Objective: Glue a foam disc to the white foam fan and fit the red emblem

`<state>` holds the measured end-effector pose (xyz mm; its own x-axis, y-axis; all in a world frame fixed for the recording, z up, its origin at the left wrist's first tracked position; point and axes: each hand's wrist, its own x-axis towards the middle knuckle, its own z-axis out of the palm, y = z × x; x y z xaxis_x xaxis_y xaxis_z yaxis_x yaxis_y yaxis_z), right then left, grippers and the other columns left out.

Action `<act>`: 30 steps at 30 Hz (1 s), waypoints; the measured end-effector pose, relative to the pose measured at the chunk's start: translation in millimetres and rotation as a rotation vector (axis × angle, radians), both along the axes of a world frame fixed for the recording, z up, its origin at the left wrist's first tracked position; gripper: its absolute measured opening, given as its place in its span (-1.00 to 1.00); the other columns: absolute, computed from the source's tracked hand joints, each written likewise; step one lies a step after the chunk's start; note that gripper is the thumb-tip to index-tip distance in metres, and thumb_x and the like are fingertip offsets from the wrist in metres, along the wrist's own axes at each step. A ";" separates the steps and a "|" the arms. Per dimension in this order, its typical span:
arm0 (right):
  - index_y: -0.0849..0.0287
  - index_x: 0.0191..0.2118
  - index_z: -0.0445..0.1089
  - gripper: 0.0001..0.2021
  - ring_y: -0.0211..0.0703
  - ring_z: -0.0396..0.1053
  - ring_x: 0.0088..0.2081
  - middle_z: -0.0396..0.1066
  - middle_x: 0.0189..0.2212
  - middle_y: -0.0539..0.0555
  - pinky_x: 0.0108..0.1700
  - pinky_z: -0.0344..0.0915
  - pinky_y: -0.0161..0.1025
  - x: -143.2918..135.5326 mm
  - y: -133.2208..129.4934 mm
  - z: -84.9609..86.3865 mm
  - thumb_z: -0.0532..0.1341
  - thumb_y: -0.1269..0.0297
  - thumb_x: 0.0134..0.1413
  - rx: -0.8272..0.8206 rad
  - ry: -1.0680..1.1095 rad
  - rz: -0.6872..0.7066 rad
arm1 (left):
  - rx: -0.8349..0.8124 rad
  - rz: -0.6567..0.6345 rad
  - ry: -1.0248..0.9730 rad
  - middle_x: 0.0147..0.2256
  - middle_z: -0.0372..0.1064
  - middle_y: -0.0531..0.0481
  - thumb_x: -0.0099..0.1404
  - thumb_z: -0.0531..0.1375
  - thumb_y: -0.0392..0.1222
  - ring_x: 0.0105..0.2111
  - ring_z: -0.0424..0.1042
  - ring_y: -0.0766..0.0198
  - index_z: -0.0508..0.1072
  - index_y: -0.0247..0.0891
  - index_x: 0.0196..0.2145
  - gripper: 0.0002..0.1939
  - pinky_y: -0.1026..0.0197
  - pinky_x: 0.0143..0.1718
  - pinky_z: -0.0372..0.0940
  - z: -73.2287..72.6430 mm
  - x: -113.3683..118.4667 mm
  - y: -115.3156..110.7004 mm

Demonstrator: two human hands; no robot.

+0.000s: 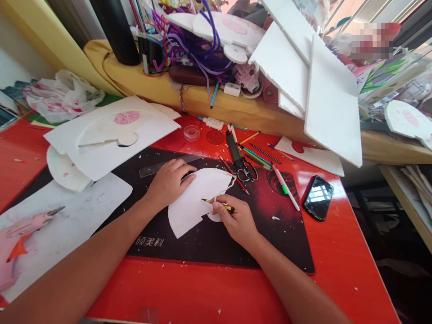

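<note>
across the red worktop (162,288), short of its near edge, lies a black mat (276,249); mid-mat, a white cutout (191,204), probably foam board. the left hand (168,180) rests loosely open at its far-left edge; the right hand (236,218) pinches a yellow-and-black pencil (230,208) over it.
</note>
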<state>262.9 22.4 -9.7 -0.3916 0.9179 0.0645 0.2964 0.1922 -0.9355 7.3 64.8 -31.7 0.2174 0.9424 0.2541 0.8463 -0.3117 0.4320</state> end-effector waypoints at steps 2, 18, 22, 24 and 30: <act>0.12 -0.23 0.58 -0.76 -0.11 0.55 -0.32 0.62 -0.37 0.06 -0.24 0.37 -0.27 0.5 -0.1 -1.1 0.23 0.15 0.44 0.006 0.003 0.010 | 0.001 0.000 0.002 -0.11 0.51 -0.15 0.56 0.10 -0.01 -0.06 0.45 -0.06 0.60 -0.22 0.03 -0.65 -0.12 0.05 0.34 0.1 0.0 0.1; 0.15 -0.17 0.59 -0.75 -0.15 0.52 -0.41 0.61 -0.41 0.07 -0.38 0.33 -0.30 2.1 -0.1 -3.8 0.24 0.11 0.44 0.001 -0.011 -0.012 | 0.002 -0.001 0.011 -0.11 0.51 -0.15 0.55 0.11 -0.02 -0.06 0.45 -0.05 0.60 -0.23 0.03 -0.66 -0.11 0.04 0.34 0.5 0.2 0.3; 0.15 -0.18 0.59 -0.76 -0.13 0.54 -0.36 0.62 -0.40 0.07 -0.30 0.36 -0.29 1.4 -0.3 -3.3 0.24 0.15 0.44 0.020 -0.001 0.007 | 0.001 0.003 0.013 -0.12 0.51 -0.14 0.55 0.11 -0.02 -0.06 0.45 -0.06 0.60 -0.23 0.03 -0.65 -0.12 0.05 0.35 0.6 0.4 0.3; 0.14 -0.23 0.58 -0.76 -0.14 0.55 -0.34 0.63 -0.37 0.07 -0.27 0.37 -0.29 0.9 -0.3 -2.8 0.23 0.17 0.45 0.025 0.008 0.020 | -0.003 0.004 0.012 -0.12 0.51 -0.14 0.56 0.10 -0.01 -0.06 0.45 -0.06 0.60 -0.22 0.03 -0.65 -0.13 0.05 0.35 0.8 0.6 0.2; 0.14 -0.25 0.57 -0.75 -0.17 0.53 -0.37 0.60 -0.40 0.05 -0.30 0.37 -0.31 0.9 0.0 -1.7 0.24 0.16 0.44 0.029 0.026 0.038 | 0.001 0.004 0.011 -0.12 0.51 -0.15 0.55 0.11 -0.02 -0.06 0.45 -0.06 0.61 -0.23 0.03 -0.65 -0.13 0.05 0.35 0.8 0.4 0.6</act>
